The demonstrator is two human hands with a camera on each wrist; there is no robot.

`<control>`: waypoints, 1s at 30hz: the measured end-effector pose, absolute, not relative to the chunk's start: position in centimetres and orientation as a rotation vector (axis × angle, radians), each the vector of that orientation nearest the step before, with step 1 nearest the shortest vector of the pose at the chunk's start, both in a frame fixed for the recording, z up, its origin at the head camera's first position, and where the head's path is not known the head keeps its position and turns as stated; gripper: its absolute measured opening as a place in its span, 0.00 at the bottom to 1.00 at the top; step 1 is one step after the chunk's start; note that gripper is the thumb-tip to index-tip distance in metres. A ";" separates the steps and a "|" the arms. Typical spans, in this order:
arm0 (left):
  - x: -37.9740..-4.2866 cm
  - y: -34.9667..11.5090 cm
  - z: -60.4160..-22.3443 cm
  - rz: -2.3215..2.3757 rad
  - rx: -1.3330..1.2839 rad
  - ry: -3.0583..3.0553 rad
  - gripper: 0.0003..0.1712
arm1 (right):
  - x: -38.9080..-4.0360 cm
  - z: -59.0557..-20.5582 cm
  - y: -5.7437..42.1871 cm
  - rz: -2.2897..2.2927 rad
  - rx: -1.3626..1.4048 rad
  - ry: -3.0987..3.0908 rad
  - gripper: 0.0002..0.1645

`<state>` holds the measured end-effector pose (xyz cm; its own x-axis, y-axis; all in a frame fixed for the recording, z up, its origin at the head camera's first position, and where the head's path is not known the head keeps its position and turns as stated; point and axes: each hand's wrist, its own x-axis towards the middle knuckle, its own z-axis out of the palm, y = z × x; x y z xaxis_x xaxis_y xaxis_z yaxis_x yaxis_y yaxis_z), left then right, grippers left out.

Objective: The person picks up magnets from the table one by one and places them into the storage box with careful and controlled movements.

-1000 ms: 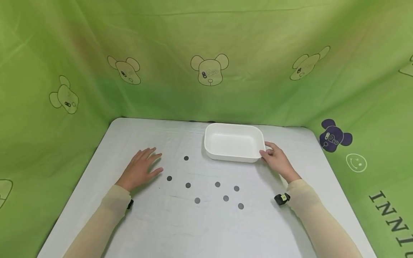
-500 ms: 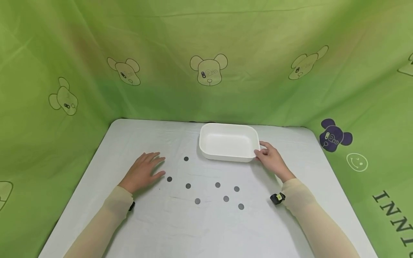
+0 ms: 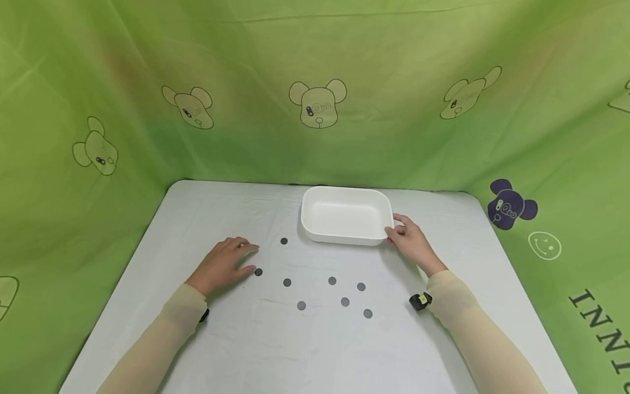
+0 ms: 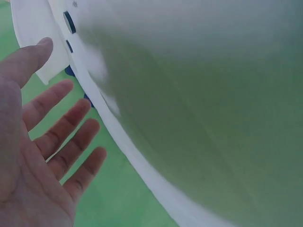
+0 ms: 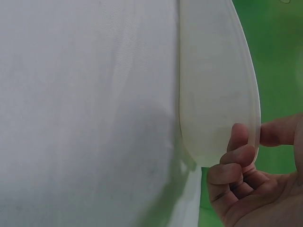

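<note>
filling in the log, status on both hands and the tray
Right hand gripping white tray at right end. Left hand holding nothing, close to a dark disc. Nothing seen blocking the tray.

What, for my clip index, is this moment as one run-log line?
right hand: grips white tray by right end; left hand: holds nothing, near dark disc; eight discs: scattered on table
</note>
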<state>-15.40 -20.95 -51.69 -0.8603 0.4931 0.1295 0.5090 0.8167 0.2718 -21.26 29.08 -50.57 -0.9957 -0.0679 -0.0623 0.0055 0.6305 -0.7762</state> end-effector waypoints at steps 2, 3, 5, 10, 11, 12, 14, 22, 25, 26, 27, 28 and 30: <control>-15.3 -20.7 -51.8 -0.456 -0.816 -2.958 0.26 | -21.2 -50.5 29.1 -1.321 -0.059 2.754 0.38; -15.3 -20.5 -51.8 -0.453 -0.820 -2.968 0.25 | -21.2 -50.5 29.1 -1.321 -0.060 2.752 0.38; -15.1 -20.2 -51.9 -0.447 -0.823 -2.990 0.23 | -21.2 -50.5 29.2 -1.328 -0.062 2.749 0.38; -14.6 -19.7 -51.9 -0.423 -0.844 -3.005 0.17 | -21.0 -50.4 29.2 -1.344 -0.066 2.742 0.38; -14.5 -19.7 -51.8 -0.416 -0.848 -3.002 0.16 | -20.9 -50.4 29.1 -1.346 -0.069 2.740 0.38; -14.4 -19.6 -51.8 -0.412 -0.855 -2.998 0.14 | -20.9 -50.4 29.1 -1.347 -0.072 2.738 0.38; -14.3 -19.5 -51.8 -0.409 -0.864 -2.994 0.12 | -20.9 -50.5 29.1 -1.351 -0.076 2.733 0.39; -13.9 -19.3 -51.8 -0.402 -0.901 -2.961 0.08 | -21.0 -50.3 28.7 -1.361 -0.095 2.725 0.38; -13.8 -19.2 -51.7 -0.419 -0.911 -2.957 0.08 | -20.9 -50.2 28.6 -1.366 -0.090 2.719 0.38; -13.8 -19.2 -51.7 -0.430 -0.918 -2.954 0.08 | -20.9 -50.2 28.6 -1.368 -0.088 2.715 0.38; -13.8 -19.1 -51.7 -0.443 -0.923 -2.954 0.09 | -20.9 -50.1 28.5 -1.367 -0.087 2.713 0.38; -13.8 -19.1 -51.7 -0.458 -0.928 -2.953 0.10 | -20.9 -50.1 28.5 -1.367 -0.086 2.712 0.38; -13.8 -19.1 -51.6 -0.491 -0.941 -2.951 0.11 | -20.9 -49.9 28.4 -1.366 -0.087 2.711 0.38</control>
